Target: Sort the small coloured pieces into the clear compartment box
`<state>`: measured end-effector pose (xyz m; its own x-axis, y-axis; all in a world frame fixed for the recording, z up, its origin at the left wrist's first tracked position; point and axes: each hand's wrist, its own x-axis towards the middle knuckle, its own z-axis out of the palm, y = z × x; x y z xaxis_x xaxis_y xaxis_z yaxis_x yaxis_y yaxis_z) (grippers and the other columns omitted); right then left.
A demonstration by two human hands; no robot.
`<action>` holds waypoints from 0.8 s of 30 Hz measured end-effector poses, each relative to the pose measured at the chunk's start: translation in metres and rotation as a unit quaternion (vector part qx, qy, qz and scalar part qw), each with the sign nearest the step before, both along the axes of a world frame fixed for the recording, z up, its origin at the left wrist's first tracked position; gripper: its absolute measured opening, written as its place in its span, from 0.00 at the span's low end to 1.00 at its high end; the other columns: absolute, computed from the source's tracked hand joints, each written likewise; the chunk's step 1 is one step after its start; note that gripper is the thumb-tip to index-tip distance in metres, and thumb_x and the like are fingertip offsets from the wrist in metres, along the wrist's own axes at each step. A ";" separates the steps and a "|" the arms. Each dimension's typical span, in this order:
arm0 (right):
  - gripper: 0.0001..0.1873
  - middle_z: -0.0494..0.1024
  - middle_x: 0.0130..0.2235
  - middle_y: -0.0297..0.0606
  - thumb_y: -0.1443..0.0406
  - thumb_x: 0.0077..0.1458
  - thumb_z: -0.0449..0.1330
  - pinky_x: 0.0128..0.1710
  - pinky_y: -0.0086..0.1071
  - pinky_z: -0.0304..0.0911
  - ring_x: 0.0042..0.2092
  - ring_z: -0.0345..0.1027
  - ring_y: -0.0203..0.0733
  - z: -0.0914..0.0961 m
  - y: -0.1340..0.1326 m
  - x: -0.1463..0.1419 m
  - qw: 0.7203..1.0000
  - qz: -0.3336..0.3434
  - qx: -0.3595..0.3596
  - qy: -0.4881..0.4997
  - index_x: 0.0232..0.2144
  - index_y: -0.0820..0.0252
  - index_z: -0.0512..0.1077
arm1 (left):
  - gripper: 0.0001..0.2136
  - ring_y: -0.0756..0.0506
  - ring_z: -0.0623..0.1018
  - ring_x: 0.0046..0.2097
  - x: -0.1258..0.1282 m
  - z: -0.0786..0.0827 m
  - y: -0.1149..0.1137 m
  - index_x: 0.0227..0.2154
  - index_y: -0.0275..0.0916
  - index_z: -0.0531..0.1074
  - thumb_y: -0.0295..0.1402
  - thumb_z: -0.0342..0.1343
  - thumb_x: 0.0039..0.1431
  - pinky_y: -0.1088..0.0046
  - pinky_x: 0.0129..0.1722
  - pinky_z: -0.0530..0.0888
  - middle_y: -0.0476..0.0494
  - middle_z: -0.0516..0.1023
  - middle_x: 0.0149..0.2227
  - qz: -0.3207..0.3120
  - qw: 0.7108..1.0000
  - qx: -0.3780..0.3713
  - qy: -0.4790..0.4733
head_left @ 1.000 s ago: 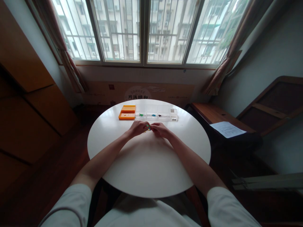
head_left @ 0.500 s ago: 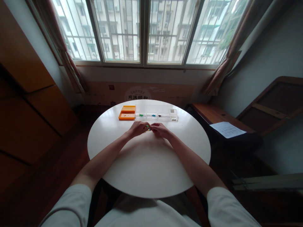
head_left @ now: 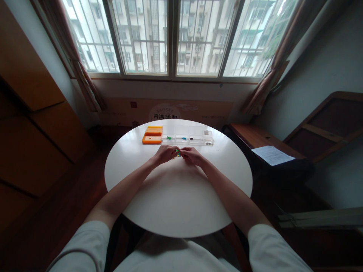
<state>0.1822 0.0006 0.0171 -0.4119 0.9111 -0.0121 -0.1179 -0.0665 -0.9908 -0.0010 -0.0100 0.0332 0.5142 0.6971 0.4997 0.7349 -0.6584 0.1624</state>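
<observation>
Far left: wooden cupboard, then a curtain at the edge of the barred window.

Round white table straight ahead of you. A printed carton stands behind it, against the wall under the window.

Table, far edge, left part: orange tray, two compartments, with one small dark bit in the nearer one.

Your left hand rests on the table just in front of the tray. Knuckles are up, the fingers are curled in and the tips are drawn together towards the right.

Between your two hands: pieces, a tiny cluster with green and other colours showing. It sits near the table's middle, toward the far side and just short of the tray and box. It is too small to make out shape or count.

Your right hand mirrors the left, with its fingers curled and the tips closed leftward. Both sets of fingertips meet on the pieces in a tight pinch. Which hand carries the grip, you cannot tell.

Beyond the right hand: clear box, a long row of compartments touching the tray's right side. It holds a green bit, a blue bit and two dark bits, each in its own cell, with a pale square at the right end.

Right of the table: dark wooden bench with a sheet of paper lying flat on it.
</observation>
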 end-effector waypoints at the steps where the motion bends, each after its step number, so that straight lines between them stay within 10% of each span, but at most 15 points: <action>1: 0.13 0.71 0.22 0.34 0.61 0.36 0.67 0.25 0.28 0.52 0.24 0.59 0.30 0.000 0.000 0.000 1.000 0.000 0.001 0.001 0.24 0.65 0.73 | 0.12 0.51 0.73 0.26 0.000 0.000 0.000 0.37 0.42 0.75 0.40 0.49 0.57 0.79 0.25 0.60 0.48 0.76 0.24 0.002 1.000 0.000 0.001; 24: 0.14 0.71 0.22 0.34 0.59 0.36 0.67 0.25 0.28 0.52 0.24 0.59 0.30 -0.001 0.001 0.000 1.000 -0.007 -0.003 0.000 0.24 0.64 0.73 | 0.13 0.50 0.74 0.27 -0.001 0.000 0.001 0.35 0.41 0.76 0.41 0.49 0.58 0.78 0.26 0.61 0.47 0.76 0.24 -0.003 1.000 0.005 -0.014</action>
<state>0.1821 0.0013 0.0158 -0.3992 0.9167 -0.0174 -0.1191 -0.0707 -0.9904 -0.0018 -0.0095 0.0336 0.5039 0.6884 0.5217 0.7257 -0.6650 0.1766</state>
